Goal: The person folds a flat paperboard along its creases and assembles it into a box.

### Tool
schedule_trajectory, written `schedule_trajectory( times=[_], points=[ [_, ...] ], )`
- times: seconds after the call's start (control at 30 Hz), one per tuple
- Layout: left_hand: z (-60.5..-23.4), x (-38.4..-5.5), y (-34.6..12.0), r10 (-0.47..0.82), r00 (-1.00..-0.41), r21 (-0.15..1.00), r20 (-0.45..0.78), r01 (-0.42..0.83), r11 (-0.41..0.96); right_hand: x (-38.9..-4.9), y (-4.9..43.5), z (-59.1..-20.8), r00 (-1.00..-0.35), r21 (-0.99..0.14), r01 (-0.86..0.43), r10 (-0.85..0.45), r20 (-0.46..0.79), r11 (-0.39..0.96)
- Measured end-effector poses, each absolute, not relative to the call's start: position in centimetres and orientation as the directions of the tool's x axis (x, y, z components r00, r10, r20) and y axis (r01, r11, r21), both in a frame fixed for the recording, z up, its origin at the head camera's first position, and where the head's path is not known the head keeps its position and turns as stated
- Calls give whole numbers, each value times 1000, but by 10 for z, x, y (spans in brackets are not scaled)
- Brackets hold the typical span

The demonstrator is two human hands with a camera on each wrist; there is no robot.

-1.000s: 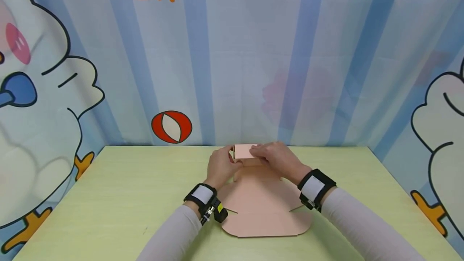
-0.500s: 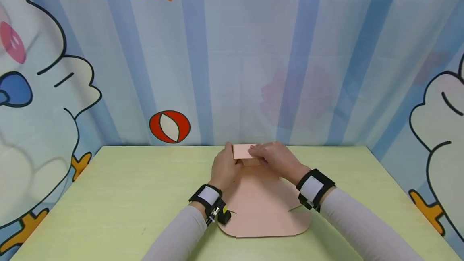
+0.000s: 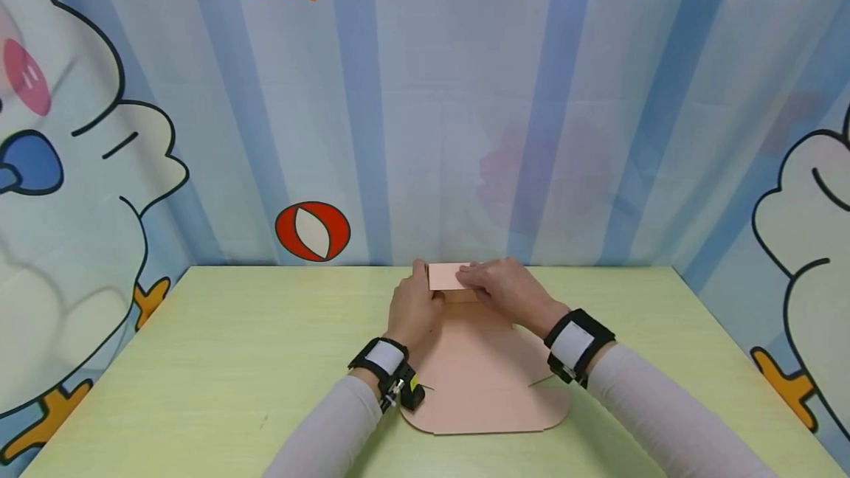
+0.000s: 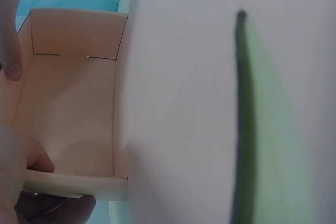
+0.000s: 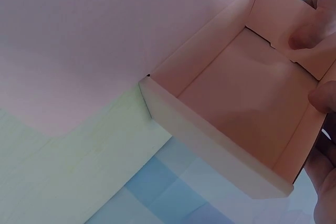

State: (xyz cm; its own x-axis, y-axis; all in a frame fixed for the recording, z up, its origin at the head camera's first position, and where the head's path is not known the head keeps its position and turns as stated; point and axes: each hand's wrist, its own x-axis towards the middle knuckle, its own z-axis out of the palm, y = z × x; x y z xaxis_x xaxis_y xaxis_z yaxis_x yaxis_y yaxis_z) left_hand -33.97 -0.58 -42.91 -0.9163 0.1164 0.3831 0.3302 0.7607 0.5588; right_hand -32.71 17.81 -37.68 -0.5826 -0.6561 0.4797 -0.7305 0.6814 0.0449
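Observation:
A pink cardboard box (image 3: 448, 277) is held up at the far end of its flat sheet, partly folded into a shallow tray. Its inside (image 4: 68, 114) shows in the left wrist view. The wide lid panel (image 3: 485, 408) lies toward the person. My left hand (image 3: 413, 308) pinches one short end wall, thumb inside and fingers outside. With the thumb over its edge, my right hand (image 3: 514, 290) grips the long wall (image 5: 302, 153) opposite the lid. The other short end wall (image 5: 210, 135) stands up, untouched. Some fingers are hidden behind the cardboard.
The pale yellow-green table (image 3: 265, 360) extends on both sides of the cardboard. A blue striped curtain (image 3: 432, 109) with printed cartoon figures hangs just behind its far edge. Slits (image 4: 240, 108) cut into the lid panel's sides.
My left hand has turned and shifted slightly right, closing onto the box's left end wall. The right hand keeps its place, and the box has hardly moved.

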Motion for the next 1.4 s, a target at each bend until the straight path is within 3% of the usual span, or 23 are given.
schedule_trajectory(
  times=[0.8, 1.1, 1.2, 1.33, 1.4],
  points=[
    [-429, -342, -3, 103, -915, 544, 391, 320, 776, -327, 177, -377, -590, 31, -728, -649, 481, 685],
    [-423, -337, -10, 148, -929, 563, 338, 326, 759, -328, 178, -380, -577, 48, -733, -657, 485, 679],
    [-416, -336, -14, 240, -885, 432, 399, 413, 802, -329, 177, -379, -572, 55, -735, -661, 485, 676],
    [-406, -335, -18, 419, -739, 144, 528, 564, 813, -329, 178, -378, -578, 55, -732, -662, 477, 679],
    [-403, -333, -18, 474, -685, 57, 554, 599, 799, -328, 179, -378, -583, 55, -728, -660, 474, 683]
  ],
)
